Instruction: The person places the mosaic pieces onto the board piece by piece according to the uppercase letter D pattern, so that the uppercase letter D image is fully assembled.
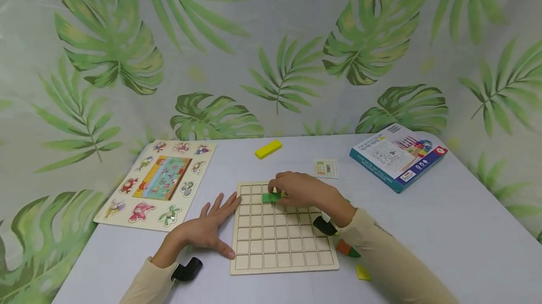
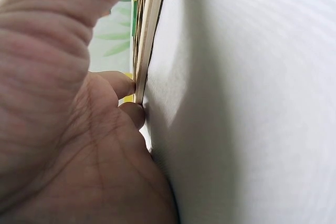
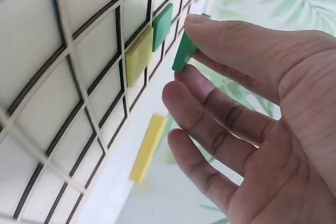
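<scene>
Green block (image 3: 181, 55): pinched at its edges by the right hand (image 1: 298, 190), over the grid board's (image 1: 281, 247) far rows.
Feel: likely light, stiff, smooth; edge grip suits it.
Left hand (image 1: 207, 228): flat, fingers straight, steadying the board's left edge on the tabletop (image 1: 444, 228).
Nearby: yellow block (image 1: 268, 149), box (image 1: 398, 156).

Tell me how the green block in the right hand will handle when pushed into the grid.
The green block looks rigid and flat, so likely light and won't roll. Its smooth faces may slip from the right hand, which pinches it. The board probably stays put under the left hand.
</scene>
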A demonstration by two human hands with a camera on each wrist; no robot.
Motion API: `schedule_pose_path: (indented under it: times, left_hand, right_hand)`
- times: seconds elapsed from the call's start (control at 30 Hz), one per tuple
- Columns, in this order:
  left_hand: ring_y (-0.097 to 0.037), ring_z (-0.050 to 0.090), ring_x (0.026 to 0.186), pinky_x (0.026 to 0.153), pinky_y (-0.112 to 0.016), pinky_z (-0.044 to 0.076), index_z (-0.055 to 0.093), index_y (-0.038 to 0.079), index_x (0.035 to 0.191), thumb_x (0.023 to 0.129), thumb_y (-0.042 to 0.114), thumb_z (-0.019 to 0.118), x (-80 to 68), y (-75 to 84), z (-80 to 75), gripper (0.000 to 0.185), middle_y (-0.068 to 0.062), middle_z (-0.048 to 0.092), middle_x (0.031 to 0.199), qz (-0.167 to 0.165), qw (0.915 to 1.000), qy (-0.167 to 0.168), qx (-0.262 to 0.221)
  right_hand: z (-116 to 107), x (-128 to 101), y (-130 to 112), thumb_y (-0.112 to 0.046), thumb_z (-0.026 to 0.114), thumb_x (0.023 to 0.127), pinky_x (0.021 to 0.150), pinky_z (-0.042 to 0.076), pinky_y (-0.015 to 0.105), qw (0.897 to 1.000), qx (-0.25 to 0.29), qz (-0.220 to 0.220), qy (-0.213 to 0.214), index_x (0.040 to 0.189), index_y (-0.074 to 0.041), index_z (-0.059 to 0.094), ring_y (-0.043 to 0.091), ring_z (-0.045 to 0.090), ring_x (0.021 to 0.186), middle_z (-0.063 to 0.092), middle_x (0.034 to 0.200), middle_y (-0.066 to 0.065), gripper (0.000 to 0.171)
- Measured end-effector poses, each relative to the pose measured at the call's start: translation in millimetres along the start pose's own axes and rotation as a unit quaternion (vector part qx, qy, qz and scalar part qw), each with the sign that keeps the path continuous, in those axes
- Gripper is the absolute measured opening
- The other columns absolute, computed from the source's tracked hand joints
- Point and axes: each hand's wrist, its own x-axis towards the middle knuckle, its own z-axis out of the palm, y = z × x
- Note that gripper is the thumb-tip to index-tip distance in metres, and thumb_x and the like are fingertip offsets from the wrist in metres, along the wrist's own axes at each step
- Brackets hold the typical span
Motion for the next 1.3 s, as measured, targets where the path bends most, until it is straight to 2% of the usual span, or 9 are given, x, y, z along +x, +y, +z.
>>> schedule_pose_path:
  times: [0.17,0.43,0.67,1.07,1.3]
  left_hand:
    - [-0.043,-0.020,0.151,0.116,-0.069,-0.013,0.007,0.008,0.162,0.064,0.041,0.093,-0.4,1.6,0.2,0.135,-0.015,-0.005,0.169,-0.002,1.0000,0.000,0.006]
    - [-0.044,-0.020,0.151,0.115,-0.069,-0.013,0.007,0.007,0.162,0.065,0.042,0.093,0.9,4.4,0.6,0.134,-0.015,-0.005,0.169,0.001,1.0000,-0.005,0.003]
    - [-0.044,-0.020,0.151,0.115,-0.070,-0.013,0.007,0.007,0.162,0.064,0.042,0.093,-1.9,0.1,4.1,0.134,-0.015,-0.005,0.169,0.002,1.0000,-0.006,0.001]
    - [-0.043,-0.021,0.151,0.114,-0.070,-0.013,0.005,0.009,0.162,0.065,0.043,0.092,-0.4,-2.6,0.8,0.135,-0.014,-0.006,0.169,0.011,0.9999,-0.001,0.009]
    - [-0.044,-0.021,0.151,0.113,-0.071,-0.014,0.005,0.008,0.162,0.066,0.043,0.092,0.0,-2.2,-0.7,0.134,-0.015,-0.006,0.169,0.012,0.9999,-0.003,0.002]
  right_hand:
    - [8,15,-2,-0.019,0.073,0.093,0.082,0.055,0.032,1.000,0.004,-0.003,-0.004,0.117,-0.015,0.069,0.018,0.065,0.099,0.066,0.109,0.002,0.024]
    - [18,33,-6,-0.021,0.072,0.094,0.082,0.054,0.030,1.000,0.000,0.003,-0.008,0.117,-0.015,0.068,0.015,0.063,0.095,0.066,0.106,0.001,0.024]
    - [25,47,-13,-0.020,0.072,0.093,0.082,0.054,0.028,1.000,-0.007,0.001,-0.016,0.115,-0.015,0.069,0.015,0.063,0.095,0.067,0.106,0.002,0.023]
    - [21,58,-19,-0.020,0.076,0.091,0.081,0.053,0.025,0.998,-0.044,0.019,-0.031,0.111,-0.016,0.070,0.010,0.061,0.091,0.067,0.102,-0.001,0.022]
    - [19,60,-21,-0.019,0.075,0.091,0.081,0.054,0.027,0.998,-0.016,0.047,-0.043,0.113,-0.016,0.070,0.011,0.061,0.094,0.066,0.106,-0.001,0.023]
